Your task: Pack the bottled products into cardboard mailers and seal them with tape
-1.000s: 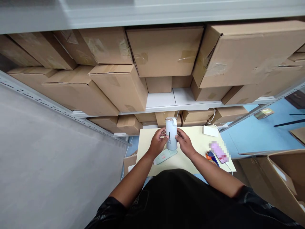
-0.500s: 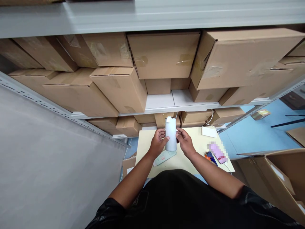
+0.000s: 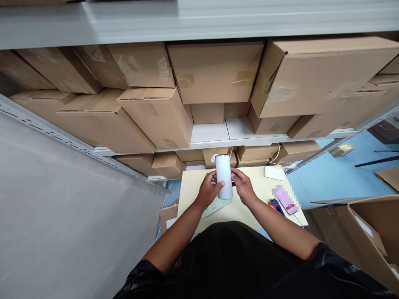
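Observation:
Both hands hold a light-blue cylinder (image 3: 224, 178) above the cream table; whether it is a bottle or some other device I cannot tell. A dark rim and a small pale strap loop (image 3: 213, 158) show at its far end. My left hand (image 3: 208, 191) is wrapped round the left side, thumb lying across the front. On the opposite side my right hand (image 3: 245, 187) grips with bent fingers, partly hidden behind the cylinder. Under it, a pale green printed sheet or packet (image 3: 215, 207) lies on the table, partly covered.
The cream table (image 3: 190, 187) bears a white box (image 3: 274, 172), a blurred pink item (image 3: 285, 200) and a blue-and-orange tool (image 3: 277, 207). Shelves (image 3: 208, 132) of cardboard boxes (image 3: 215, 72) rise ahead. A large open carton (image 3: 336, 228) stands right; a grey wall (image 3: 77, 207) is left.
The cylinder has turned a little in my hands: its pale strap, earlier lying against the front near the top, now sticks out to the left. Both hands stay at nearly the same place.

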Demonstrator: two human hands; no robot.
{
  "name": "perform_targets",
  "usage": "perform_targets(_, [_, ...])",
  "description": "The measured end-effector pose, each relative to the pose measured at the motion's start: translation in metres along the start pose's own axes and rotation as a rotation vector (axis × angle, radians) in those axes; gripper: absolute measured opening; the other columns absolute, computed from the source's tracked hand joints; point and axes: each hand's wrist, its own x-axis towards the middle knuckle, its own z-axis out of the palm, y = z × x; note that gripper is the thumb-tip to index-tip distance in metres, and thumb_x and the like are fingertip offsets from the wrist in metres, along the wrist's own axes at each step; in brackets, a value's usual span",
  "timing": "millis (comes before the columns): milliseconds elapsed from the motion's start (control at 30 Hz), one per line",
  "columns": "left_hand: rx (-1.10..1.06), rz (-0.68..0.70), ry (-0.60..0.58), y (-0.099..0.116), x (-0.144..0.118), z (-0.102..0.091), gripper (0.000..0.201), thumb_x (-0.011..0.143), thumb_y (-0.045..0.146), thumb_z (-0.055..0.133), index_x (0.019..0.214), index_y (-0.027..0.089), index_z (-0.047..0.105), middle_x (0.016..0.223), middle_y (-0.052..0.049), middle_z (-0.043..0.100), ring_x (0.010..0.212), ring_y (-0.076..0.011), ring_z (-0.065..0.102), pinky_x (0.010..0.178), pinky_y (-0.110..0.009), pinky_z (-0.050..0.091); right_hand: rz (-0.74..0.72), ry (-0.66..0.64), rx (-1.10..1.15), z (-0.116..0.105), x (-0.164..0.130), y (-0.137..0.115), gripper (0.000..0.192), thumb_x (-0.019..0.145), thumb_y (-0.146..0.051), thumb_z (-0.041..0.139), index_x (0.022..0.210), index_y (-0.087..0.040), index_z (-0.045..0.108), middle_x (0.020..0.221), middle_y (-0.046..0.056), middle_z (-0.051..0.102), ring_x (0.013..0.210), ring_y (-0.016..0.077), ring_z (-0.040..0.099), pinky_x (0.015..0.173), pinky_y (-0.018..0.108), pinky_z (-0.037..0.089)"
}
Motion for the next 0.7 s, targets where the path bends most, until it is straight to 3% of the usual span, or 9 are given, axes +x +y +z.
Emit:
perform_targets(167, [-0.146, -0.057, -0.007, -0.0010, 0.0013, 0.0007, 0.059, 0.082, 0.046, 0.076, 0.131, 0.021, 0.052, 0.111, -0.008, 0.066, 0.101, -0.0222, 0.064, 0.091, -0.037, 0.051, -0.001, 0.025, 0.036, 0.0024, 0.0043, 0.0002, 0.053, 0.079, -0.053, 0.075, 0.122, -0.022, 0.068, 0.098, 0.004, 0.069, 0.082, 0.0196, 0.062, 0.069, 0.032, 0.051])
perform_targets(300, [-0.217, -0.065, -0.021, -0.0026, 0.0006, 0.0042, 0.049, 0.083, 0.044, 0.075, 0.119, 0.022, 0.050, 0.109, -0.008, 0.068, 0.099, -0.0211, 0.066, 0.092, -0.038, 0.051, -0.002, 0.006, 0.004, 0.0034, 0.0047, 0.0006, 0.048, 0.080, -0.054, 0.075, 0.117, -0.023, 0.071, 0.096, 0.003, 0.070, 0.087, 0.0215, 0.063, 0.077, 0.035, 0.052])
perform_targets(433, [-0.181, -0.034, -0.015, -0.0048, 0.0010, 0.0038, 0.042, 0.086, 0.043, 0.072, 0.116, 0.022, 0.053, 0.118, -0.009, 0.066, 0.105, -0.0216, 0.064, 0.092, -0.037, 0.052, 0.026, 0.032, 0.023, 0.0032, 0.0033, 0.0002, 0.042, 0.087, -0.054, 0.065, 0.117, -0.026, 0.073, 0.109, 0.005, 0.074, 0.095, 0.0243, 0.065, 0.078, 0.036, 0.053])
perform_targets(600, [-0.050, 0.029, 0.041, -0.0078, 0.0024, -0.0022, 0.043, 0.089, 0.042, 0.070, 0.125, 0.020, 0.060, 0.119, -0.010, 0.067, 0.109, -0.0237, 0.062, 0.097, -0.040, 0.050, 0.001, 0.025, 0.019, 0.0057, 0.0041, -0.0004, 0.041, 0.084, -0.048, 0.067, 0.117, -0.025, 0.070, 0.109, 0.006, 0.072, 0.088, 0.0211, 0.064, 0.071, 0.033, 0.052])
perform_targets(700, [-0.074, -0.013, 0.017, -0.0062, 0.0015, -0.0049, 0.046, 0.090, 0.044, 0.069, 0.129, 0.020, 0.061, 0.118, -0.010, 0.068, 0.109, -0.0248, 0.065, 0.097, -0.040, 0.051, -0.005, 0.034, 0.050, 0.0076, 0.0057, 0.0007, 0.047, 0.080, -0.048, 0.073, 0.120, -0.024, 0.066, 0.102, 0.004, 0.069, 0.081, 0.0185, 0.061, 0.067, 0.032, 0.051])
